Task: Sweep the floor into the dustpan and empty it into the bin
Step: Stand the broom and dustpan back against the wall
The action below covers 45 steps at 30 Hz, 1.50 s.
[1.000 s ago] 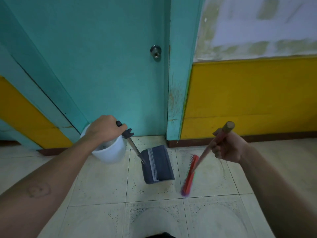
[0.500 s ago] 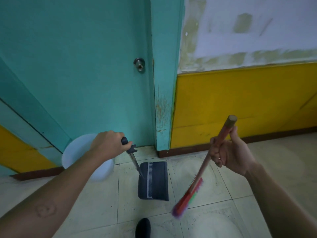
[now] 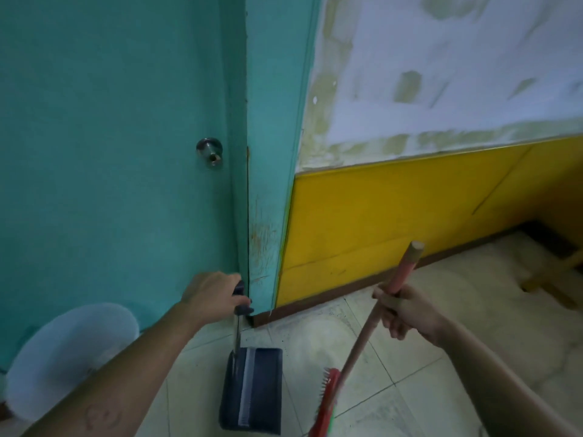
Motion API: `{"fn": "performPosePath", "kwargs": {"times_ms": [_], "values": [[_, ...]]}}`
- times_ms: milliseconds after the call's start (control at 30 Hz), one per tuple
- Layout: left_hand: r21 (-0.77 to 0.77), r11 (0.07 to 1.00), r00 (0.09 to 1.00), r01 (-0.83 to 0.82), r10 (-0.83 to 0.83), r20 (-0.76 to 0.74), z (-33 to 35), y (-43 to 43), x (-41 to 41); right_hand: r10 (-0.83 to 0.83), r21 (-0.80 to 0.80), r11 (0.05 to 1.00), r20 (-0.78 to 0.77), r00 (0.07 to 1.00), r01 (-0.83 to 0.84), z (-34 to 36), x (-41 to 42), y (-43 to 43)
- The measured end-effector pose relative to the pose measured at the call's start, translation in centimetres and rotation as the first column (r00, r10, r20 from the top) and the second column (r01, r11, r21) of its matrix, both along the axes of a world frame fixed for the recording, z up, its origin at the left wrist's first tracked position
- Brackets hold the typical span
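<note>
My left hand (image 3: 213, 294) grips the dark handle at the top of a long-handled dustpan. Its dark blue pan (image 3: 252, 391) with a white comb strip sits low over the tiled floor in front of the door frame. My right hand (image 3: 407, 310) holds the reddish wooden broom stick (image 3: 362, 345) near its upper end. The red broom head (image 3: 326, 402) hangs just right of the pan, near the floor. A white round bin (image 3: 69, 351) stands at the lower left against the teal door, partly behind my left forearm.
A closed teal door (image 3: 110, 152) with a metal knob (image 3: 209, 151) fills the left. A yellow wall panel (image 3: 394, 216) with a brown skirting runs to the right. Wooden furniture legs (image 3: 549, 279) stand at the far right on the pale tiled floor (image 3: 441, 326).
The view has swung up and right, so the bin slid to the lower left. The dustpan and broom have stayed in my hands, close together over the floor.
</note>
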State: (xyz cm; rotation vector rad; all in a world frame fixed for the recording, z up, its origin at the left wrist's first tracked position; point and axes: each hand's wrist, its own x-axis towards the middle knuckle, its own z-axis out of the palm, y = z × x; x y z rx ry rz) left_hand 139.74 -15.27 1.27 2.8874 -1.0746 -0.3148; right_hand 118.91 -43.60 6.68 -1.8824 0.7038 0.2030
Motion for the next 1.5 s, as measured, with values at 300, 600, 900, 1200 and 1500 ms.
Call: {"fn": "performPosePath", "kwargs": {"times_ms": [300,600,900,1200,1500], "values": [[0.006,0.986,0.985,0.165,-0.165,-0.054,-0.8,-6.0,4.2,-0.123,-0.070,0.990,-0.012,0.992,0.122,0.9,1.0,-3.1],[0.079,0.968,0.971,0.239,-0.235,-0.049,-0.6,-15.3,5.4,-0.121,-0.157,0.980,0.025,0.992,0.123,-0.9,2.3,-10.9],[0.187,0.964,0.981,0.191,-0.193,-0.008,-1.3,-25.8,4.3,0.027,-0.350,0.937,0.051,0.998,-0.008,-4.7,3.9,-21.4],[0.350,0.906,0.952,0.239,-0.290,0.099,-3.8,-33.1,3.3,0.085,-0.354,0.933,0.045,0.995,-0.063,-5.7,3.4,-27.6],[0.501,0.811,0.907,0.303,-0.407,0.111,-6.0,-36.5,4.9,0.000,-0.304,0.953,-0.001,1.000,0.000,-8.3,3.7,-27.8]]}}
